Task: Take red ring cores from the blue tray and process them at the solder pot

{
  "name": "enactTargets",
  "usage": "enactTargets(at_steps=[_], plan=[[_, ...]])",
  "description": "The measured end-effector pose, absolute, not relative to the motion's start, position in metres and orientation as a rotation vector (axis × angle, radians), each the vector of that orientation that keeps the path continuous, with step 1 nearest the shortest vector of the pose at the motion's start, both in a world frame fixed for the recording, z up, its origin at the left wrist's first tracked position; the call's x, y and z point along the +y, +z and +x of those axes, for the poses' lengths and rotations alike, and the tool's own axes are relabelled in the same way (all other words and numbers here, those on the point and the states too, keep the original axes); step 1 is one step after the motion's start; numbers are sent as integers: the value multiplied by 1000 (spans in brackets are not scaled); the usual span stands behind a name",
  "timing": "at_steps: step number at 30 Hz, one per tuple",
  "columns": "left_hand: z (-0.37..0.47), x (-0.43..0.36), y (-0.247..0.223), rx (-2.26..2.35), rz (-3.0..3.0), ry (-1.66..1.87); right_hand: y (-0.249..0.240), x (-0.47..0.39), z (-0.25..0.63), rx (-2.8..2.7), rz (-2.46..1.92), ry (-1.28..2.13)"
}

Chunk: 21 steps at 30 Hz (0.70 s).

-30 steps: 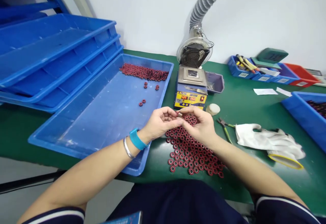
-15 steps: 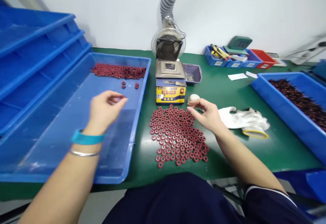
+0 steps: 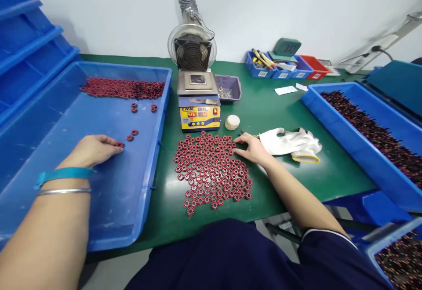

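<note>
My left hand [image 3: 94,150] is low inside the blue tray [image 3: 108,211], its thumb and fingertips pinched on a small red toothed ring [image 3: 120,144]. Just beyond the fingertips, two more such rings [image 3: 129,138] lie on the tray floor. My right hand [image 3: 252,148] rests at the right edge of a spread of red toothed rings [image 3: 204,158] on the green table. Its thumb and forefinger are apart beside the outer rings, and I see nothing held between them. A thin dark-tipped tool [image 3: 244,132] shows just behind this hand; whether the hand touches it is unclear.
Farther up the tray sits a dense band of red rings [image 3: 121,88]. A yellow-and-blue heating unit [image 3: 199,116] with a fan [image 3: 193,55] stands mid-table. Right of it are a round white pad [image 3: 232,122], white gloves [image 3: 290,143] and a blue bin of dark parts [image 3: 372,136].
My left hand has moved down and left in the tray, and two loose rings now show near it. My right hand has lowered to the rings' edge. The view has shifted right.
</note>
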<state>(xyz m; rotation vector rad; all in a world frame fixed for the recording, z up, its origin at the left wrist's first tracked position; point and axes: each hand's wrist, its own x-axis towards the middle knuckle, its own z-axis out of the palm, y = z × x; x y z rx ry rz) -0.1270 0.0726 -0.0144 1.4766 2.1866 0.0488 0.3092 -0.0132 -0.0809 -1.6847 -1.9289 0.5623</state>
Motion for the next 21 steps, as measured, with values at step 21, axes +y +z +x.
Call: enactTargets(at_steps=[21], plan=[[-29,-2,-11,1020,2227,665,44,93,266,-1620,-1299,839]])
